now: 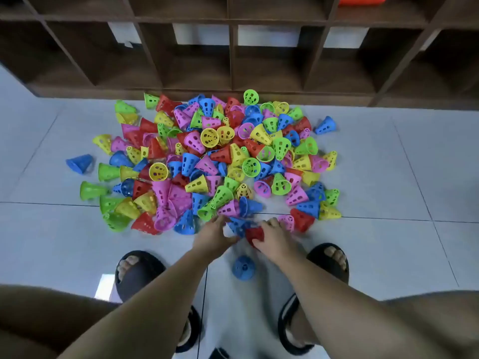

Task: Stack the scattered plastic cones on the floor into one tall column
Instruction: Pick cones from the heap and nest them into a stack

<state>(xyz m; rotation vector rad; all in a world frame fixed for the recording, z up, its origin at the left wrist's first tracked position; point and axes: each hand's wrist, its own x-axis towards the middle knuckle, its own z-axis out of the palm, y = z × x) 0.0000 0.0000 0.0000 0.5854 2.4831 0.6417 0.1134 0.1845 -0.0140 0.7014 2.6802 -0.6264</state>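
A big pile of small perforated plastic cones (207, 156) in red, blue, green, yellow and pink lies on the grey tiled floor. At its near edge my left hand (213, 235) holds a blue cone (238, 225), blurred by motion. My right hand (272, 238) grips a red cone (254, 234) right beside the blue one. A single blue cone (243, 268) stands upright on the floor just below both hands, between my feet.
A dark wooden cubby shelf (233, 60) runs along the far side of the pile. Stray blue cones lie at the left (80, 163) and right (326, 125). My feet in black sandals (134, 270) (331, 260) flank the hands on bare tile.
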